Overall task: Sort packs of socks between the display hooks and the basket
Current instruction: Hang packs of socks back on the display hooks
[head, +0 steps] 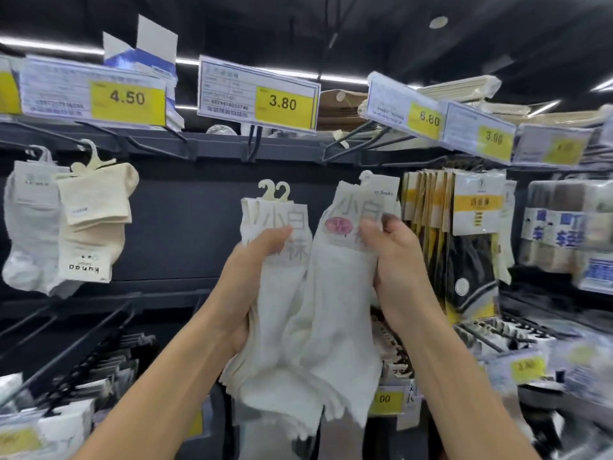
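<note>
Head cam: left hand (252,277) grips a stack of white sock packs (278,320), thumb pressed over the card fronts, hanger tops up. Just beside it, right hand (401,270) pinches a single pack (335,293) at its label w/ thumb & fingertips; lower down this pack overlaps the stack. Step looks like splitting out packs for hanging; basket not in view. Next move prob calls for raising that hanger to the bare hook (253,144) under the 3.80 tag (285,102). Dark back panel (185,234); cream socks (96,220) hang at left, yellow-black packs (464,227) at right. Strip lights overhead.
</note>
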